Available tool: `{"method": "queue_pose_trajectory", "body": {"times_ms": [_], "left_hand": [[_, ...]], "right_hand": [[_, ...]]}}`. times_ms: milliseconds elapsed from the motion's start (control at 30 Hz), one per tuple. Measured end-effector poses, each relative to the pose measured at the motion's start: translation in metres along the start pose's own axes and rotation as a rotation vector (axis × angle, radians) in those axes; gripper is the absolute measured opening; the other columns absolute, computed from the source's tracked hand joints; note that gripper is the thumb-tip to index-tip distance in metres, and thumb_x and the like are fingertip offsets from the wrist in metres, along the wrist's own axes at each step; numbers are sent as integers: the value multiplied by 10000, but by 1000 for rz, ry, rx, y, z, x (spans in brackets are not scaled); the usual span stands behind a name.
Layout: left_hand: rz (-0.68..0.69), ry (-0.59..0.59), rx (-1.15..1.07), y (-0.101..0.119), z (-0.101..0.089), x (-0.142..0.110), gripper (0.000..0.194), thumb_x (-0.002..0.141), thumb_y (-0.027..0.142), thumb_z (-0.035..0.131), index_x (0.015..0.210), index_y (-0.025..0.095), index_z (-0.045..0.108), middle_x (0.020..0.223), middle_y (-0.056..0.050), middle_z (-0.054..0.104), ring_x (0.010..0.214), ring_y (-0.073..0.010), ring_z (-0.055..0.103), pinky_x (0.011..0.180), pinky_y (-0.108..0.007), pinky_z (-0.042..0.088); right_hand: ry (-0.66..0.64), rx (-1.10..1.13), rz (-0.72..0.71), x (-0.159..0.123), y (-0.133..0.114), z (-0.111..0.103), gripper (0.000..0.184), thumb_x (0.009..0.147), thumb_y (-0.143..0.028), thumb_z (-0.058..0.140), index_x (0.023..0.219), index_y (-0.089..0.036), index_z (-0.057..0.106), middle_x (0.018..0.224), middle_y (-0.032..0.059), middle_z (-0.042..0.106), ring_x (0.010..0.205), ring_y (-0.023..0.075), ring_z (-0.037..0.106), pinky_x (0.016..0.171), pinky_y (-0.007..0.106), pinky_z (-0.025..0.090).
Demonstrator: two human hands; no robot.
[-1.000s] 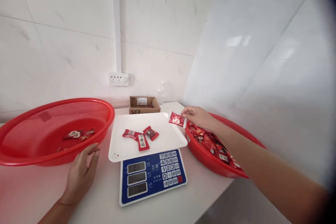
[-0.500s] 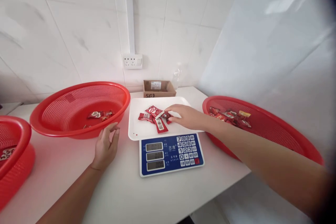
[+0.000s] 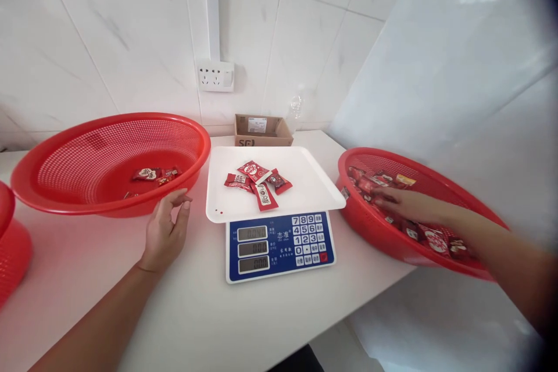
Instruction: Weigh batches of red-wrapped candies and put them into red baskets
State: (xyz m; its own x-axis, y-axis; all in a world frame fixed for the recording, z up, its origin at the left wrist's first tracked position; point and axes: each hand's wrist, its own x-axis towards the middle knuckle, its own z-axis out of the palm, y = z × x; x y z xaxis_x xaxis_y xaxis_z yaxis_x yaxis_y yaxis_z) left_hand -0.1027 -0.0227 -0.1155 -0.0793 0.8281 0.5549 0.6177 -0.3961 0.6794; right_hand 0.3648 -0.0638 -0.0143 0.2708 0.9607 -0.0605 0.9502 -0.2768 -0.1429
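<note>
A blue digital scale [image 3: 279,244] with a white weighing tray [image 3: 305,186] stands in the middle of the white counter. Several red snack packets [image 3: 257,179] lie on the tray. My right hand [image 3: 403,204] reaches into the red mesh basket [image 3: 370,229] on the right, among many red packets [image 3: 431,238]; it is blurred and its fingers do not show clearly. My left hand [image 3: 165,229] rests on the counter with fingers loosely spread, touching the rim of the large red basket [image 3: 108,128] on the left, which holds a few packets [image 3: 150,174].
Part of another red basket [image 3: 11,244] shows at the far left edge. A small cardboard box [image 3: 261,129] and a clear bottle [image 3: 295,109] stand against the tiled wall under a socket [image 3: 215,75]. The counter ends just below the right basket.
My right hand put a packet on the scale tray, then drew back to the right and into the right basket. My left hand stayed by the left basket's rim.
</note>
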Motion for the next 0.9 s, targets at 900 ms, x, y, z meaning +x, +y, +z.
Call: {"method": "queue_pose_trajectory", "body": {"times_ms": [900], "left_hand": [[-70, -2, -4, -2, -2, -2, 362, 830, 443, 438, 1087, 198, 505, 968, -62, 632, 920, -194, 591, 814, -340, 475]], "right_hand": [[331, 69, 61, -5, -41, -34, 398, 837, -388, 410, 1176, -214, 526, 1155, 94, 613, 1038, 267, 555, 860, 354, 401]]}}
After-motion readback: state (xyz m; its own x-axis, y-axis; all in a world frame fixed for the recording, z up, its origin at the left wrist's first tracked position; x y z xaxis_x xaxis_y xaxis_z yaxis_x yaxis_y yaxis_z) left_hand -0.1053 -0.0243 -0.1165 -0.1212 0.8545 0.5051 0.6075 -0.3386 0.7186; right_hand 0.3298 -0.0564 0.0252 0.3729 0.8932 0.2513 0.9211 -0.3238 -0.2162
